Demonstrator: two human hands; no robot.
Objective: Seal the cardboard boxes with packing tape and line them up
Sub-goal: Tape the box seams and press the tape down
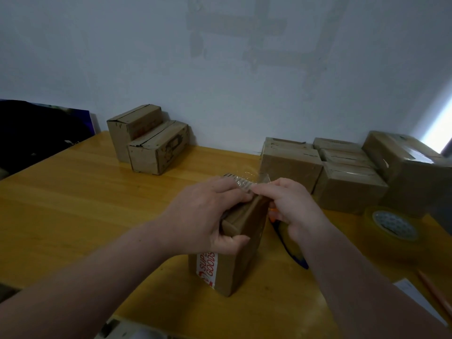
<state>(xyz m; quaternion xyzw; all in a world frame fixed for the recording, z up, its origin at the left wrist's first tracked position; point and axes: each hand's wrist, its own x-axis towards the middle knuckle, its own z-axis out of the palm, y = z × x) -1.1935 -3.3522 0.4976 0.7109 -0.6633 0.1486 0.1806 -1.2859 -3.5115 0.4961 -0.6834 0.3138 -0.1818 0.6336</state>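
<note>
Centre frame, the box [234, 260] stands upright on the table [73, 204], with the left hand [205, 216] wrapped round its top and the thumb on the near face. The right hand [291, 206] pinches a strip of clear tape [244, 184] at the top edge. The tape roll [393, 223] lies far right. There are two boxes [146, 138] upper left and a cluster of boxes [342, 172] at right.

Dim, soft-focus wide-angle view, edges bowed; bright glare, perhaps a window [437, 133], at right; faint sheen on table [73, 192]

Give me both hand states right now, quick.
Left hand: grips the top of the upright brown cardboard box.
Right hand: pinches the crinkled clear packing tape strip at the box's top edge.
</note>
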